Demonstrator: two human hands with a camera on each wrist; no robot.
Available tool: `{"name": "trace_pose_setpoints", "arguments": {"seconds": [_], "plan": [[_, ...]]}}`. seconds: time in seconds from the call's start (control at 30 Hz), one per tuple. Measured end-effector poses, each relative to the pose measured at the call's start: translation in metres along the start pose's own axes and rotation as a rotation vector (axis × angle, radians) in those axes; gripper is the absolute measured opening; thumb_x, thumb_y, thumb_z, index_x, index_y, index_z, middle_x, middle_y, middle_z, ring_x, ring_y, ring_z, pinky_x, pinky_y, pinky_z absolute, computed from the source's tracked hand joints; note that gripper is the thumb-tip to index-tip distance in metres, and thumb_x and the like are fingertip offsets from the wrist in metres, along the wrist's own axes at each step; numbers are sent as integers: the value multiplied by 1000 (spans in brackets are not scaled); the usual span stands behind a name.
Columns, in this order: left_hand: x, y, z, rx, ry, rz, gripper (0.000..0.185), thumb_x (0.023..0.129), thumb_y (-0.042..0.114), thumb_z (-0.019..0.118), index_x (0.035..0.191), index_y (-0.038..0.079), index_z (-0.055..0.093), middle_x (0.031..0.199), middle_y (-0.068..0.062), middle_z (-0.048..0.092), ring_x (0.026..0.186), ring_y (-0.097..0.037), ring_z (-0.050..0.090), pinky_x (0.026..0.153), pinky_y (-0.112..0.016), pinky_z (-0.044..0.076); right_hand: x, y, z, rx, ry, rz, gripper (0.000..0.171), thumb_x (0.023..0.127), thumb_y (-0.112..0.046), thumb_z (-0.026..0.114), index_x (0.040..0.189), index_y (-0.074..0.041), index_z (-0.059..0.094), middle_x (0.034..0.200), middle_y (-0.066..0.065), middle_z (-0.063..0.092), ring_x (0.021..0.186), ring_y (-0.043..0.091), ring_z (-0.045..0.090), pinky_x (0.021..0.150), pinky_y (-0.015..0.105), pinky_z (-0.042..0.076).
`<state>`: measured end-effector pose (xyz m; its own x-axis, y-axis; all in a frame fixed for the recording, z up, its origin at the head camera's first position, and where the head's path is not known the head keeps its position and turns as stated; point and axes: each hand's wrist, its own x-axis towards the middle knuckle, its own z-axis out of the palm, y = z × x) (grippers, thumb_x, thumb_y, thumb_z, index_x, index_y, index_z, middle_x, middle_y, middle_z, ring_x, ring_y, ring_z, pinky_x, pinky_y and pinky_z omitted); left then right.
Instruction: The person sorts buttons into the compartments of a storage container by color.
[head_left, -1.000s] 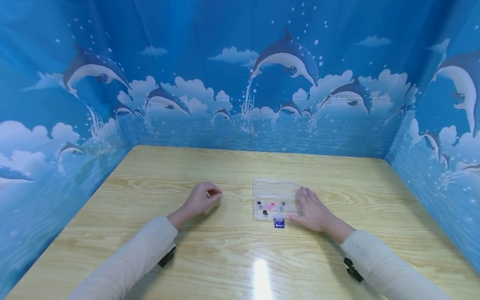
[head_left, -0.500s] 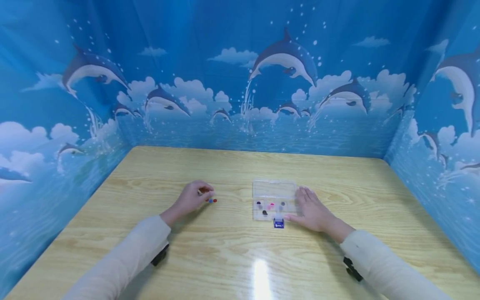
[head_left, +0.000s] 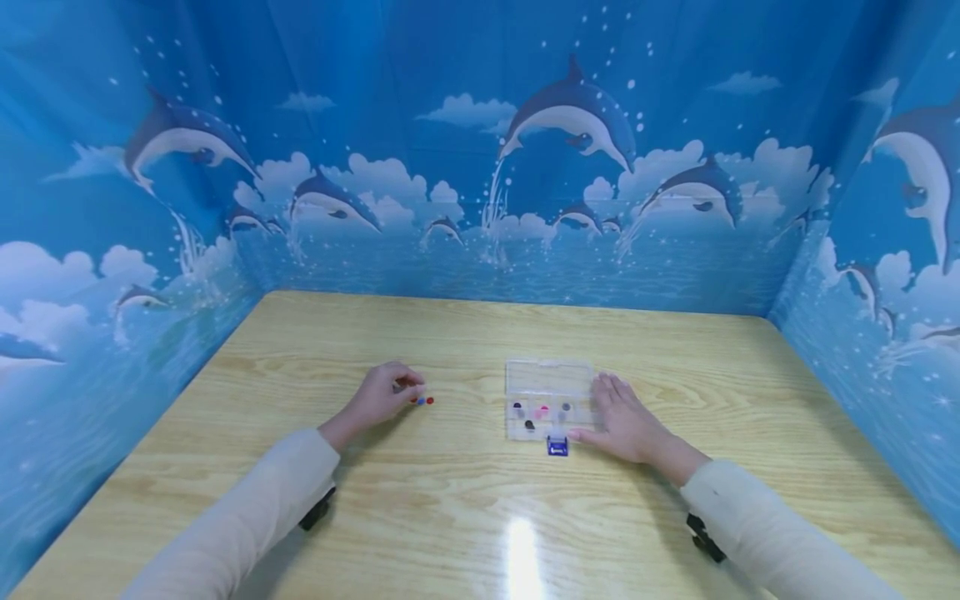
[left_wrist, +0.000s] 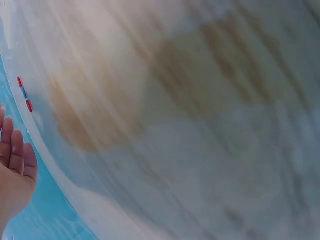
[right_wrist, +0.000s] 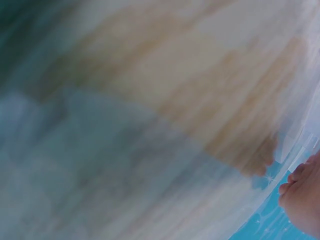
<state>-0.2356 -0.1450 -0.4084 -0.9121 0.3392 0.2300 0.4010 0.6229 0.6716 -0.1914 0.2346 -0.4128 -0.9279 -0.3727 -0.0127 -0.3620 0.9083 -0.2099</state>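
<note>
My left hand [head_left: 381, 392] is over the left middle of the table with its fingers loosely bent and nothing seen between them. Right beside its fingertips lie a small blue piece [head_left: 421, 402] and a red piece [head_left: 431, 401]. The left wrist view has these in a short row, with a second red piece [left_wrist: 20, 81] at the other end. My right hand [head_left: 628, 425] lies with straight fingers along the right side of a clear plastic box [head_left: 512, 432]. The lid [head_left: 550, 375] is folded back. Inside sit a pink piece [head_left: 542, 412] and several dark ones [head_left: 530, 425].
A dark blue clip-like part [head_left: 557, 447] is at the box's front edge. The wooden table [head_left: 420, 517] ends at a blue dolphin-print curtain [head_left: 420, 200] behind and on both sides. Each forearm has a dark wrist device [head_left: 318, 508] below the sleeve.
The left hand has drawn back to the left, and the red and blue pieces that it hid now show on the table. My right hand and the box have stayed put.
</note>
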Motion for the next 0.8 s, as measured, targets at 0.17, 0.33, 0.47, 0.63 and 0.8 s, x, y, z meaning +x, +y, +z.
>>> {"name": "trace_pose_setpoints", "arguments": {"seconds": [0.17, 0.33, 0.47, 0.63, 0.8], "plan": [[-1, -2, -1, 44, -25, 18, 11, 81, 4, 67, 91, -1, 69, 85, -11, 65, 80, -21, 59, 73, -33, 52, 0, 1, 1, -2, -2, 3, 98, 86, -60, 49, 139, 16, 19, 147, 34, 17, 137, 47, 14, 113, 53, 14], [-2, -4, -1, 90, -58, 25, 13, 80, 11, 71, 90, 3, 70, 85, -7, 65, 78, -15, 56, 71, -28, 46, 0, 2, 2, -3, 0, 6, 98, 85, -60, 49, 139, 15, 18, 147, 34, 17, 137, 47, 14, 113, 53, 14], [-2, -5, -1, 91, -79, 4, 13, 80, 11, 70, 90, 3, 70, 84, -6, 65, 76, -13, 55, 67, -26, 46, 0, 2, 2, 2, 0, 7, 98, 85, -60, 50, 139, 15, 18, 147, 34, 17, 137, 47, 14, 113, 53, 13], [-3, -5, 0, 103, -95, -12, 10, 81, 11, 69, 89, 5, 71, 84, -5, 65, 75, -12, 56, 66, -26, 46, 0, 1, 2, 1, -4, 11, 98, 85, -60, 49, 139, 15, 19, 147, 34, 17, 138, 47, 14, 113, 53, 13], [-3, -4, 1, 112, -102, -1, 7, 82, 9, 69, 88, 6, 71, 83, -5, 65, 75, -12, 56, 65, -25, 46, 0, 1, 1, -5, -6, 10, 97, 85, -60, 49, 139, 15, 19, 147, 34, 17, 138, 47, 15, 113, 53, 13]]}}
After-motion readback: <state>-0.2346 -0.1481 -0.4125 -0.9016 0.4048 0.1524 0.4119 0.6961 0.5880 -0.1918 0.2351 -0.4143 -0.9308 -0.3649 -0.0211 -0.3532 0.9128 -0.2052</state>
